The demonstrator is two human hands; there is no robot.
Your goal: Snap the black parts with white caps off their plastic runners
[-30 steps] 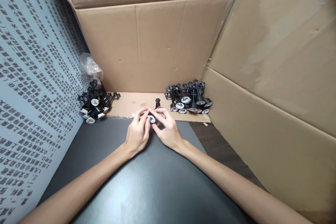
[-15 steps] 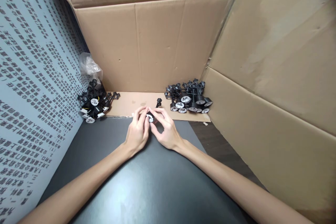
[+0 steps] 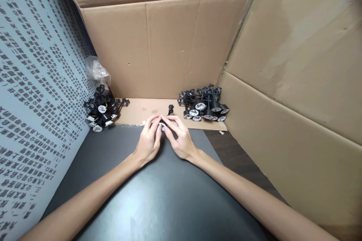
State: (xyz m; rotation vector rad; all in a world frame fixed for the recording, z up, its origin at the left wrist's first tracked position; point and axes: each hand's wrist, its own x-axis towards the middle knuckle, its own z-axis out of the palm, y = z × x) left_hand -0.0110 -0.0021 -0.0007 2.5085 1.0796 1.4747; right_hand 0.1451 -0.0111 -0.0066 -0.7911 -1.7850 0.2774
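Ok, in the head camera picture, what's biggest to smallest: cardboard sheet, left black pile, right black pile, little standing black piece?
Cardboard sheet first. Left black pile and right black pile look alike, so unranked. Little standing black piece last.

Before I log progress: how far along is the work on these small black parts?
Done: unclear; the heaps of black plastic parts with white discs, left and right, look alike. In hand: a white-faced part between the left hand and right hand. Remaining: both heaps, plus a single black piece standing on the cardboard sheet.
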